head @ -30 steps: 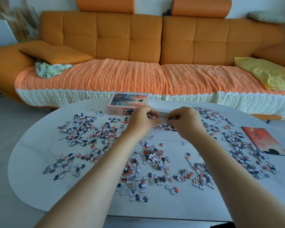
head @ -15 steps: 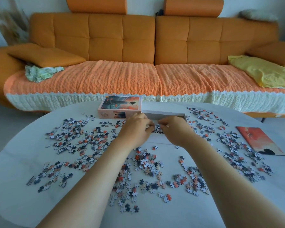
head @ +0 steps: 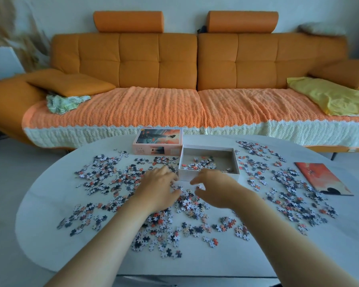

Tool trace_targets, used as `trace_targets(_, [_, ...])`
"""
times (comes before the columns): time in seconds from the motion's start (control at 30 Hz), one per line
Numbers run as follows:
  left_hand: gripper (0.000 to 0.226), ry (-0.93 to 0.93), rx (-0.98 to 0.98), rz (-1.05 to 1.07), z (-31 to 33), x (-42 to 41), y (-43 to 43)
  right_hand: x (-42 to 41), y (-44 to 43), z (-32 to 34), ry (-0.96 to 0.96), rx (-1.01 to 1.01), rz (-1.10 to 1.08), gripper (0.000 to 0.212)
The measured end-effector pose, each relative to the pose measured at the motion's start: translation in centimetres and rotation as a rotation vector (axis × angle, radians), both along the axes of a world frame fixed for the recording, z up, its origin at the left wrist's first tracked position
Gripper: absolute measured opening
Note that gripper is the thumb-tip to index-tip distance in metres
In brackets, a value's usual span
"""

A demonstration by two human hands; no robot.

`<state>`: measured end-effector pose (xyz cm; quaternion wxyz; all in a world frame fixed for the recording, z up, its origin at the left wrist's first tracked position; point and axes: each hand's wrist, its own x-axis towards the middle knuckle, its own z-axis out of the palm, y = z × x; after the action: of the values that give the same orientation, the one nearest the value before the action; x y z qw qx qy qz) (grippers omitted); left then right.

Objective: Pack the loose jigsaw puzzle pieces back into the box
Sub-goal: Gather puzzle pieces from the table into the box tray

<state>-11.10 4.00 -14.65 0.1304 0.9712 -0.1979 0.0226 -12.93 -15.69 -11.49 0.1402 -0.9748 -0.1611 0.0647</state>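
Note:
The open white box (head: 208,176) stands at the table's far middle with a few jigsaw pieces (head: 197,164) inside. Loose jigsaw pieces (head: 187,204) cover most of the table. My left hand (head: 158,188) lies palm down on the pieces just left of the box's front corner, fingers spread. My right hand (head: 215,188) hovers over the heap in front of the box. Its thumb and forefinger are curved and apart around a small white piece.
The box lid (head: 158,139) with the printed picture sits left of the box. A red reference picture (head: 321,178) lies at the right. The round white table (head: 39,214) ends close in front of an orange sofa (head: 164,65).
Both hands have drawn back from the box's front edge, where their fingertips met, down onto the heap of pieces in front of it. The box's inside now shows.

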Motion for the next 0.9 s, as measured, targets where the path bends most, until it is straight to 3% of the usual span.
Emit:
trace_targets(0.13, [0.059,0.172,-0.065,-0.096,0.0,-1.5,0.0,-0.9,1.0,-1.4,0.085,-0.126,0.016,0.042])
trace_targets(0.27, [0.049,0.221,-0.157,-0.121,0.7,-2.5,0.4,-1.4,1.3,-0.5,0.155,-0.003,0.018,0.041])
trace_targets(0.33, [0.061,0.209,-0.149,-0.132,1.1,-2.7,0.7,-1.7,0.8,0.2,0.155,0.023,-0.004,0.044])
trace_targets(0.47, [0.098,0.246,0.022,-0.147,1.1,-3.2,1.3,-2.6,0.1,0.6,0.223,-0.099,-0.054,0.086])
trace_targets(0.53, [0.094,0.281,0.014,-0.154,0.9,-3.4,1.0,-2.8,0.7,0.2,0.240,-0.129,-0.067,0.083])
trace_targets(0.67, [0.067,0.244,-0.112,-0.149,0.6,-3.0,0.3,-2.6,2.0,-0.2,0.177,-0.021,-0.062,0.051])
trace_targets(0.83, [0.078,0.241,-0.083,-0.110,1.1,-2.6,1.0,-2.2,2.3,-0.1,0.197,-0.037,-0.128,0.074])
trace_targets(0.9, [0.084,0.278,-0.012,-0.118,1.2,-2.5,1.1,-2.2,2.5,-0.2,0.207,-0.092,-0.122,0.074])
